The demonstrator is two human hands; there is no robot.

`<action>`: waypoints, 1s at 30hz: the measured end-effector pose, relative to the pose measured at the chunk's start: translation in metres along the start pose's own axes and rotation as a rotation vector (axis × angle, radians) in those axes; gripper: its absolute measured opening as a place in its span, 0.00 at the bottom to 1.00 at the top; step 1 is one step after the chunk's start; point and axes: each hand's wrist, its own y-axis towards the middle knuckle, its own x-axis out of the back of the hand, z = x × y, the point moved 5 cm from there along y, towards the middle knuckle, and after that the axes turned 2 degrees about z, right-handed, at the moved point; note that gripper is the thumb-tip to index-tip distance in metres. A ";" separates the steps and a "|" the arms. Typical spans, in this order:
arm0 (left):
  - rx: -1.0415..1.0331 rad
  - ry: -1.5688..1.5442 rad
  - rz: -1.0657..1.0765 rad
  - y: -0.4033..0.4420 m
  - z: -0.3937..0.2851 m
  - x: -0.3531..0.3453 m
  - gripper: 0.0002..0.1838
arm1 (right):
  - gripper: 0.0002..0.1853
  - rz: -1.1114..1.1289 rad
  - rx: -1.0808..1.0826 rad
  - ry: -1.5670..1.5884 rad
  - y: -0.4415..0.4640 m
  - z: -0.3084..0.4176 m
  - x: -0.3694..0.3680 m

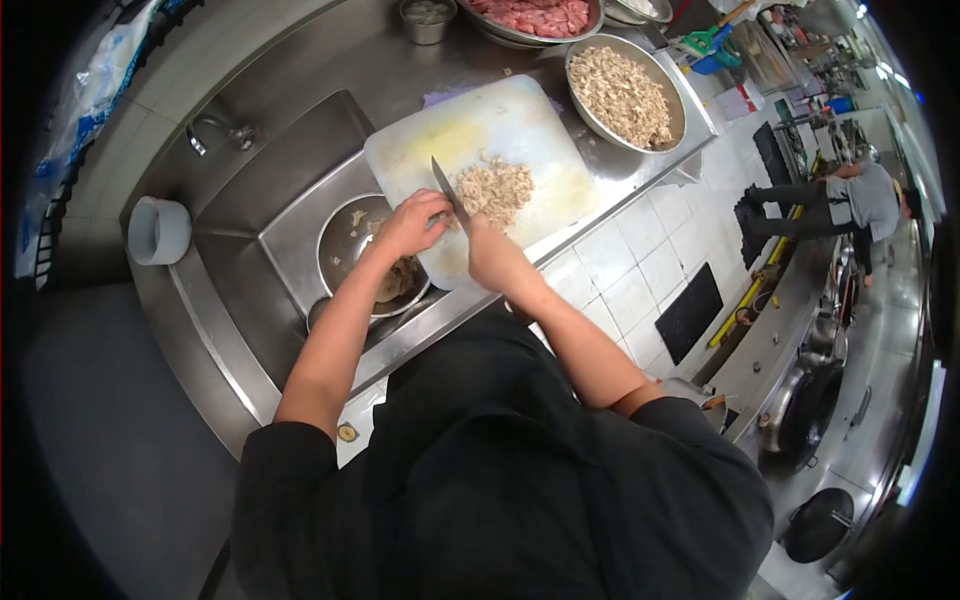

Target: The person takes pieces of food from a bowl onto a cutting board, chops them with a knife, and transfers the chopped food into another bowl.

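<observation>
Now, your right hand (492, 248) is closed firmly around the handle of a steel kitchen knife (449, 190), whose narrow pointed blade stands over the white rectangular plastic cutting board (555, 190), tip directed away from you. Your left hand (412, 222) is just beside the blade, on its left side, with the fingers bent and drawn near together; I cannot tell if they pinch a piece or only guide the cut

On the board, to the right of the blade, lies a small loose heap of pale beige chopped pieces (503, 190). As for the progress, I judge that a large part is done: the wide round metal bowl (677, 100) on the stainless steel tabletop (300, 55), near the far right corner of the board, is well filled with similar small pieces. What is left seems to be the cutting beside the heap, and perhaps the bigger pale lumps (398, 282) in the round steel bowl (336, 240) inside the sink (215, 265). This bowl is partly covered by your left forearm, so how much it contains I cannot say exactly
</observation>
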 end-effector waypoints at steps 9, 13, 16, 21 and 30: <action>-0.004 0.053 0.024 0.003 -0.004 -0.003 0.07 | 0.15 -0.041 0.021 0.019 0.011 0.004 0.002; -0.014 0.077 0.044 0.001 0.000 -0.008 0.06 | 0.14 -0.112 0.026 0.100 0.031 -0.014 -0.027; -0.018 0.061 0.018 -0.002 -0.003 -0.006 0.07 | 0.13 -0.130 0.029 0.062 0.047 -0.004 0.006; 0.169 -0.074 -0.045 -0.010 -0.012 0.013 0.09 | 0.16 -0.020 0.032 0.052 0.010 0.013 0.028; 0.009 0.143 0.078 -0.002 -0.004 0.004 0.06 | 0.16 -0.085 0.087 0.151 0.032 0.007 -0.008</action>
